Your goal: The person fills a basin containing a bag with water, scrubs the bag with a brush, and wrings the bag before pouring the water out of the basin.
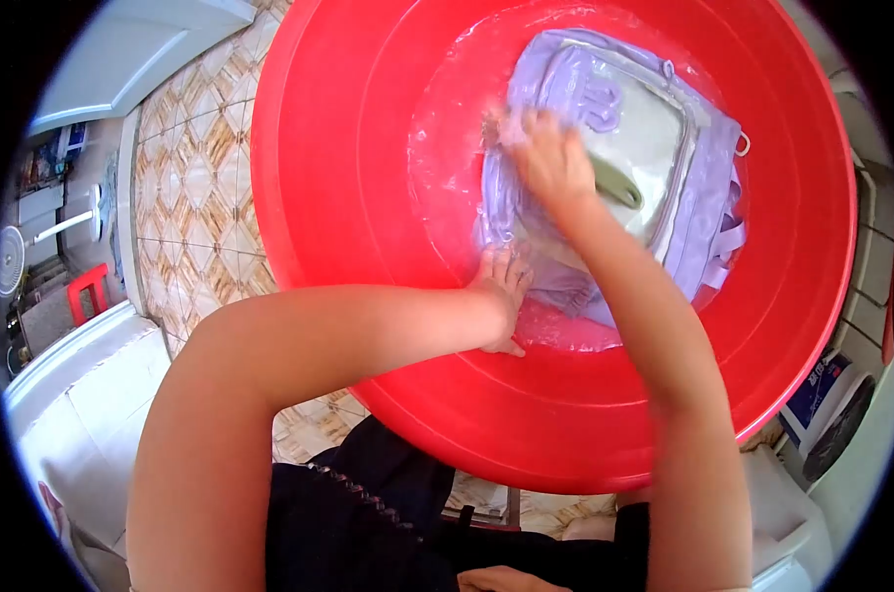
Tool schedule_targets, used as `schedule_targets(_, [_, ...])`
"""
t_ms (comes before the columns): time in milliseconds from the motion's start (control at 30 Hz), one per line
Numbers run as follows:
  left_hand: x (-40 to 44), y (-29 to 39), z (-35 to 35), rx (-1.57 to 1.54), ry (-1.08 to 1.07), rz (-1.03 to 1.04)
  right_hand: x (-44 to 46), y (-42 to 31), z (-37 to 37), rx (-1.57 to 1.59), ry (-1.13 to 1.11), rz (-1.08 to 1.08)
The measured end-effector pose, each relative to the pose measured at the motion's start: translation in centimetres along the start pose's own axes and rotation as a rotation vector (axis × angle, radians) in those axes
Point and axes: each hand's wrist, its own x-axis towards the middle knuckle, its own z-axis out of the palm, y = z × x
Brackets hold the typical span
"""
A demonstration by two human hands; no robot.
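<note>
Bag (629,143), lavender, seen in the head view partly steeped in shallow water (447,183); held within a wide red basin (338,148), the bag is set directly beneath the right hand's fingers and just beyond the left hand's.

Left hand (502,291): laid at the bag's near left edge, fingers spread a little, thumb set well apart and pointed back toward the near wall of the basin. Nothing is seen pinched there.

Right hand (555,163): placed over the bag's left part, farther out than the left fingertips. Fingers are blurred; whether they are pressed together or closed on anything cannot be told.

Green handle (616,185), pierced by a hole at its end, is seen just right of the right hand, above the bag's pale panel (659,109). It may be part of a tool covered by that hand, but the join is hidden. Purple loops (602,104) are shown on the panel, just up and right of the right fingers. Metal ring (744,144) is noted at the bag's edge, well right of the same fingers; strap (729,242) is spread lower down that side.

Patterned floor tiles (195,183) are seen beyond the basin rim, well left of both sets of fingers. Blue-labelled container (820,390) is placed outside the basin, far right of the left fingertips.
</note>
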Motion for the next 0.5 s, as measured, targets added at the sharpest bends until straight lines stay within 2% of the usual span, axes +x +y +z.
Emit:
schedule_targets(33, [0.0,0.1,0.1,-0.015,0.007,0.005,1.6,0.4,0.1,0.043,0.001,0.131])
schedule_targets(67, [0.1,-0.1,0.0,-0.03,0.02,0.007,2.3,0.2,-0.6,0.043,0.002,0.129])
schedule_targets(133, [0.0,-0.1,0.3,-0.024,0.052,0.0,3.5,-1.0,-1.8,0.118,-0.116,0.345])
schedule_targets(167, [0.0,0.0,0.4,-0.014,0.084,-0.004,2.4,-2.0,-2.7,0.186,-0.191,0.26])
schedule_targets(200, [0.3,-0.2,0.3,-0.021,0.093,-0.003,0.2,-3.2,-3.0,0.185,-0.174,0.117])
schedule_targets(267, [1.1,-0.5,0.4,-0.094,-0.083,0.115,-5.3,-5.8,-4.0,0.179,-0.156,-0.128])
schedule_targets(300, [1.4,-0.2,0.6,-0.096,-0.083,0.118,-6.9,-5.9,-5.7,0.236,-0.307,-0.278])
schedule_targets(400, [1.5,1.0,0.9,-0.182,-0.109,0.113,-5.8,-4.0,-3.9,0.29,-0.287,-0.207])
schedule_targets(433, [0.9,0.9,0.5,-0.12,-0.029,0.081,-3.9,-3.3,-3.4,0.321,-0.312,-0.094])
schedule_targets(467, [0.5,0.7,0.2,-0.055,0.055,0.045,-2.3,-2.7,-2.1,0.319,-0.304,-0.086])
schedule_targets(500, [1.0,0.2,0.4,0.022,0.168,-0.027,-1.1,-2.3,-0.9,0.273,-0.195,-0.029])
